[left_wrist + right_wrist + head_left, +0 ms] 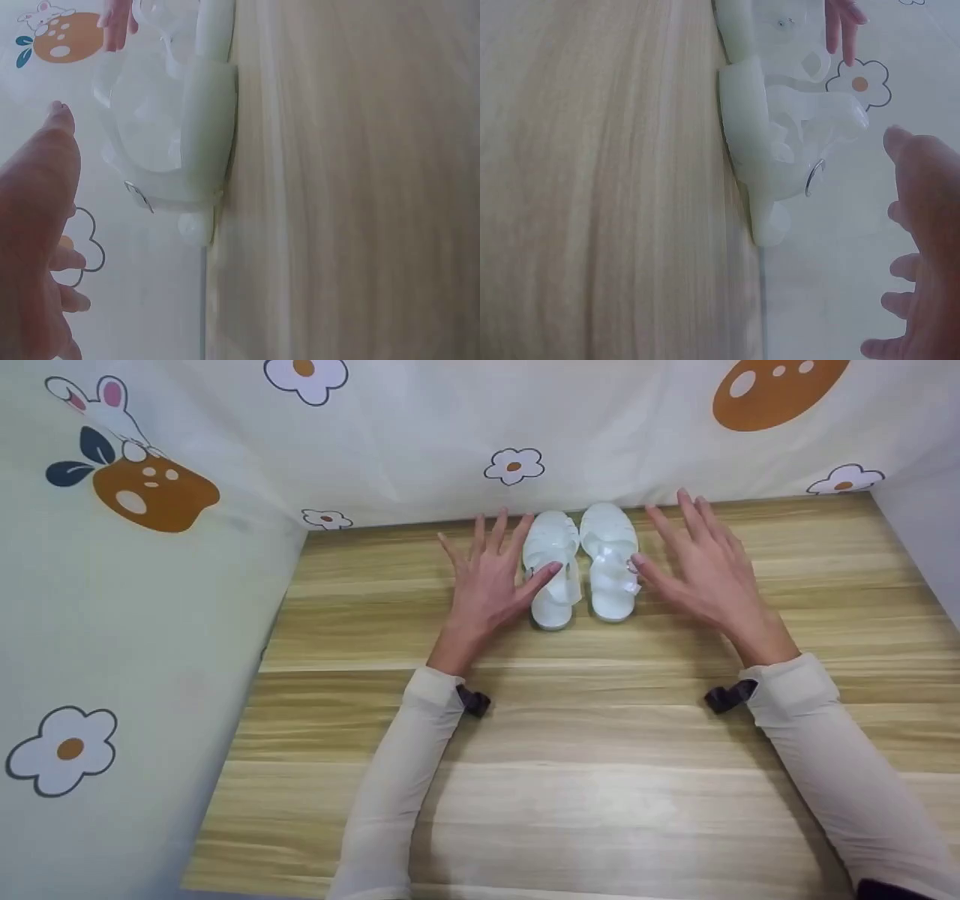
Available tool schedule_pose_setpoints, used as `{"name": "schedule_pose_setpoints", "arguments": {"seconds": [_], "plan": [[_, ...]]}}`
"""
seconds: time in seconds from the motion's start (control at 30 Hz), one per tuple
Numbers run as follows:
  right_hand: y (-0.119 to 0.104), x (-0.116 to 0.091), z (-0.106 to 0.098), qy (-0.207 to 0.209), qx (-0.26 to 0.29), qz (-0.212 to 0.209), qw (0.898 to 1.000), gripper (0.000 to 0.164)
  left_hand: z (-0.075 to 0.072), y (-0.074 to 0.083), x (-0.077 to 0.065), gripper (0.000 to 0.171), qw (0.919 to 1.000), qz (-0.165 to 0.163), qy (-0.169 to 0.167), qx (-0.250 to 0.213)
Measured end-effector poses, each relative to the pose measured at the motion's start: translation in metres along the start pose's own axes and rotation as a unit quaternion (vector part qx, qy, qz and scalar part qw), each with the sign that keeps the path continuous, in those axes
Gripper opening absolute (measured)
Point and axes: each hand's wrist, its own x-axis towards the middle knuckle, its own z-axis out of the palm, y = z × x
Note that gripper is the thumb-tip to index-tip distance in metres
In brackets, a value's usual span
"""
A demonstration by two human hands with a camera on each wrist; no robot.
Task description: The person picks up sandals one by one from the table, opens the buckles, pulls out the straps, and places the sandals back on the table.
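Observation:
Two whitish, see-through jelly sandals stand side by side at the back of the wooden table, toes toward the back wall: the left sandal [552, 534] and the right sandal [607, 523]. Each has a small metal buckle at its outer side. My left hand [486, 589] hovers by the left sandal with fingers spread; in the head view its thumb crosses over the strap, while the left wrist view shows a gap between them. To the right of the other sandal, my right hand [709, 577] is held with spread fingers, its thumb near the strap. Neither hand grips anything.
A pale cloth wall [420, 442] with flower and fruit prints rises right behind the sandals. Another printed wall [172, 607] borders the left side. The wood-grain table [570, 735] reaches toward me, and a plain pale wall [919, 525] stands at the right.

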Motion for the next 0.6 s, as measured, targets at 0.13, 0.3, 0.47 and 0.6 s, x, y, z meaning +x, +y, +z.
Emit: {"name": "schedule_pose_setpoints", "arguments": {"seconds": [0.13,0.3,0.47,0.6], "plan": [[-0.001,0.0,0.0,0.019,0.009,-0.006,1.0,0.07,-0.002,0.006,0.0,0.085,0.9998,0.01,-0.006,-0.014],[-0.001,0.0,0.002,0.056,0.025,-0.027,0.998,0.065,-0.003,0.015,-0.003,0.08,0.9983,0.041,0.003,-0.043],[-0.003,0.0,0.005,0.059,0.033,-0.031,0.997,0.064,0.0,0.027,-0.009,0.074,0.9928,0.077,-0.001,-0.092],[-0.004,-0.001,0.007,0.039,0.038,-0.018,0.998,0.066,0.006,0.039,-0.014,0.072,0.9886,0.104,-0.009,-0.108]]}}
